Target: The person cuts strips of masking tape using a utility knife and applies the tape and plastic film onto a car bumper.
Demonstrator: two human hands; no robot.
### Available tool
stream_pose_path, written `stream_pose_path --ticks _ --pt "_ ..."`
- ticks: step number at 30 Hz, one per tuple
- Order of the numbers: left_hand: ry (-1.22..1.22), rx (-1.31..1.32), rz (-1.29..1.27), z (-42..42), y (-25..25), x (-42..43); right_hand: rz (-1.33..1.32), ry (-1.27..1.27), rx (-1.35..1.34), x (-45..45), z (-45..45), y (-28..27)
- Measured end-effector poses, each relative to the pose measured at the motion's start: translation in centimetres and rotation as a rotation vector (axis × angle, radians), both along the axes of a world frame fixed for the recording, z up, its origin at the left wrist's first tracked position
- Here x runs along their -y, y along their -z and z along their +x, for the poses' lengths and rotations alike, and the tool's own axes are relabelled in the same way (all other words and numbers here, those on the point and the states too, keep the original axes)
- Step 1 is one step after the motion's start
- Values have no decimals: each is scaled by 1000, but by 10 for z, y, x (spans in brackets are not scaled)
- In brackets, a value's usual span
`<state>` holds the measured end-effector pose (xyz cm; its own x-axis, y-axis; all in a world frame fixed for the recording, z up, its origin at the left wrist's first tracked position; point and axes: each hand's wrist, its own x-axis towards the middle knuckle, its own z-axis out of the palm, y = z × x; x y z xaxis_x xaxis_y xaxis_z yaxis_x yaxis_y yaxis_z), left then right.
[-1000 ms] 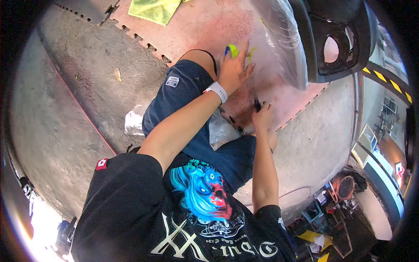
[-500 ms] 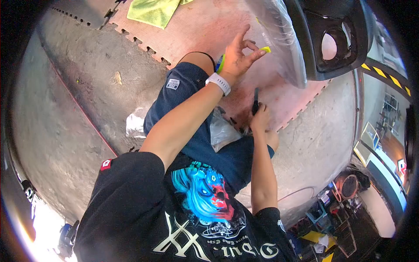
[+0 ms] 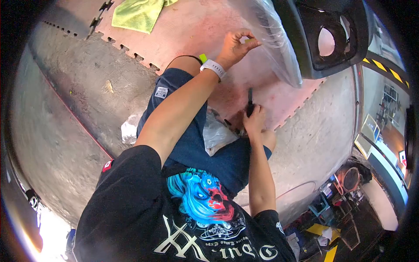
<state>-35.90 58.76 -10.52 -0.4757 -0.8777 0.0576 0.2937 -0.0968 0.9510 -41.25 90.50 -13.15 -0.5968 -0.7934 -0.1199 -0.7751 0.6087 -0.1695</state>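
Note:
My left hand (image 3: 233,49), with a white watch on its wrist, is raised at the edge of a clear plastic sheet (image 3: 279,48). Its thumb and index finger are pinched together, and a bit of yellow tape (image 3: 245,40) shows between them. Whether the fingertips touch the sheet I cannot tell. Lower down, my right hand (image 3: 255,118) grips a slim black tool (image 3: 250,105) that points away from me; its exact kind is unclear. Beyond the sheet stands a large black molded part (image 3: 305,48) with an oval opening, resembling a car bumper.
A lime-green cloth (image 3: 137,15) lies on the pinkish interlocking mat (image 3: 183,32). Between my legs rests a clear plastic bag (image 3: 216,135) with small dark pieces beside it. Black-yellow striped tape (image 3: 384,72) runs at the right. Assorted items (image 3: 336,209) crowd the lower right.
My left hand has gone from spread fingers, with yellow tape on the thumb tip, to a pinch beside the sheet. My right hand and the tool have shifted slightly left in the view.

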Motion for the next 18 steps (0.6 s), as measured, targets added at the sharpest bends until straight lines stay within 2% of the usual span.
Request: stream_pose_path --ticks 4,6,7,8,10,11,18 --pt "-37 -162 -97 -21 17 2 -18 25 2 4 1 -3" --pt "76 1 -60 -23 26 8 -9 72 9 4 1 2" --pt "640 -152 188 5 35 44 3 106 17 4 0 5" --pt "655 -151 182 -1 25 37 -4 120 15 4 -1 4" --pt "68 -147 -79 -6 7 6 5 153 53 4 -1 3" --pt "7 -119 -98 -7 5 6 1 168 54 5 0 3" --pt "62 -68 4 4 14 29 -143 281 169 5 0 9"
